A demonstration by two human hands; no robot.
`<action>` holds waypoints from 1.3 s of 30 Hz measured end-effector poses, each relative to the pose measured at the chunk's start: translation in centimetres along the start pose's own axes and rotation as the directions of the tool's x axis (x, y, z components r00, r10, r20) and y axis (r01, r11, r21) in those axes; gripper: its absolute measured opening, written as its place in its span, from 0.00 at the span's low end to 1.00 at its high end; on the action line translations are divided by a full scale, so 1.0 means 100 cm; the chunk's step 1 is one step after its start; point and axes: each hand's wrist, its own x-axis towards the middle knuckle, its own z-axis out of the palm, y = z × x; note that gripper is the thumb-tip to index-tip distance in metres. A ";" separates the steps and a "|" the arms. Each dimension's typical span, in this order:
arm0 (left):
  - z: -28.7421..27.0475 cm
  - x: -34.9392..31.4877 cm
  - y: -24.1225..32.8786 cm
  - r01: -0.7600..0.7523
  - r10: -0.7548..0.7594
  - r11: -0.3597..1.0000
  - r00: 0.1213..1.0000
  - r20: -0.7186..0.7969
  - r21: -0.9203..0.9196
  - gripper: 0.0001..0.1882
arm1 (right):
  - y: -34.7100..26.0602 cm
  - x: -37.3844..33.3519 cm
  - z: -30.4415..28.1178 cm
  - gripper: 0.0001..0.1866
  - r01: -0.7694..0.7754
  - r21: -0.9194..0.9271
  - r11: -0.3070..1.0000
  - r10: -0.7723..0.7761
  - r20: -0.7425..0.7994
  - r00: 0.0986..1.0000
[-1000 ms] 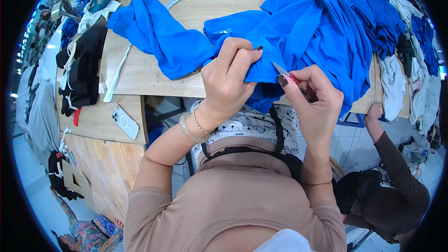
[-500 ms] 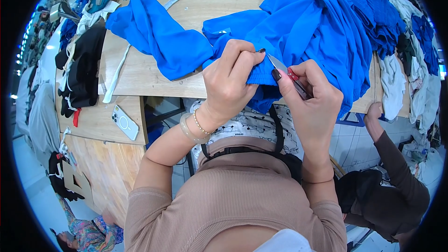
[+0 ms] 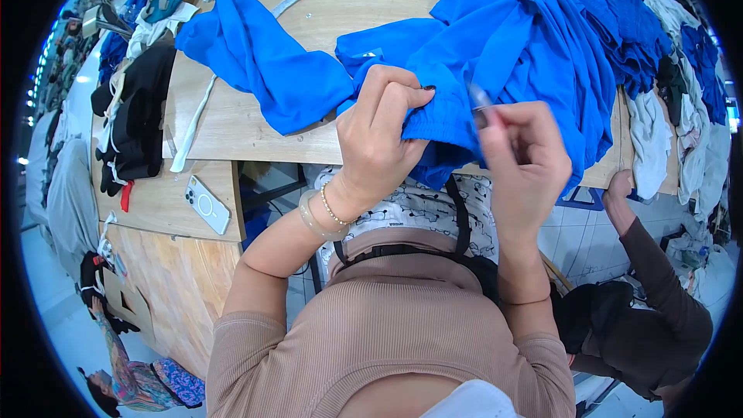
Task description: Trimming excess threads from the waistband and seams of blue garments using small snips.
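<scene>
A bright blue garment (image 3: 526, 54) spreads over the wooden table, and its gathered elastic edge (image 3: 445, 120) faces me. My left hand (image 3: 379, 128) pinches the cloth beside that edge between thumb and fingers. In my right hand (image 3: 530, 147) is a pair of thread snips (image 3: 480, 98), smeared by motion, with the blades pointing up and away from me. The snips are just right of the gathered edge, over the blue cloth. My right fingers hide most of their handle.
A phone (image 3: 207, 203) lies on the lower wooden surface at left, near folded black cloth (image 3: 139, 112). White strips (image 3: 193, 124) rest on the table. Darker blue garments (image 3: 623, 23) and white cloths (image 3: 652, 139) pile up at right. A co-worker's arm (image 3: 658, 255) reaches toward the table at right.
My right hand has drawn the snips slightly right, away from the gathered edge and my left fingertips. My left hand keeps its pinch. At lower left, another person has shifted.
</scene>
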 end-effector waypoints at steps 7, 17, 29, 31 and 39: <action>-0.002 0.000 -0.001 0.070 -0.070 0.998 0.996 0.052 0.001 0.11 | 0.002 0.003 -0.006 0.07 -0.068 0.101 0.993 0.067 0.010 0.998; -0.011 0.019 -0.003 0.472 -0.436 0.870 0.873 0.219 -0.147 0.12 | 0.014 0.006 0.002 0.17 0.200 -0.267 0.943 -0.125 0.271 0.954; -0.047 0.043 -0.016 0.815 -0.326 0.565 0.365 0.872 -0.130 0.09 | 0.036 0.062 -0.016 0.08 -0.199 0.308 0.930 0.049 0.434 0.899; -0.044 0.036 -0.015 0.845 -0.312 0.467 0.433 0.845 -0.261 0.08 | 0.032 0.062 -0.016 0.08 -0.223 0.316 0.922 0.073 0.424 0.903; -0.048 0.039 -0.007 0.902 -0.425 0.356 0.389 0.817 -0.245 0.12 | 0.036 0.061 -0.017 0.09 -0.113 0.279 0.954 0.028 0.290 0.957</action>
